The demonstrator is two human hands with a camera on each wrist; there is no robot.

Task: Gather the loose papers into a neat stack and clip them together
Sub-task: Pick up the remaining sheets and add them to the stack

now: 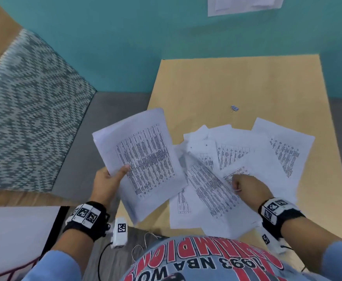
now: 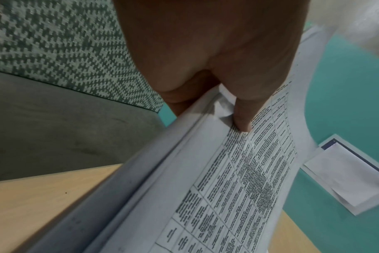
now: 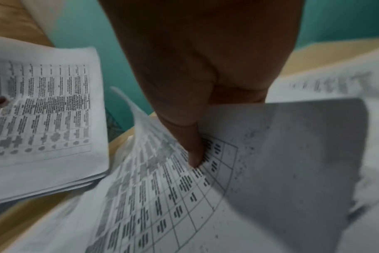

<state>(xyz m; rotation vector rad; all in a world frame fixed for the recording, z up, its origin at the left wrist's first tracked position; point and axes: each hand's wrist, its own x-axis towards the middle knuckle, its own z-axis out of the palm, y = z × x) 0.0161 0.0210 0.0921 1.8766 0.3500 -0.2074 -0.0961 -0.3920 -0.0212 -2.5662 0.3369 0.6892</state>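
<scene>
Left hand grips stack; right hand pinches sheet; clip apart.

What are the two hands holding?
Left hand grips the gathered white printed paper stack at its near edge; right hand pinches one loose printed sheet's edge.

Small clip too tiny to identify.

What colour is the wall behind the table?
The wall is teal; head view shows it best.
</scene>
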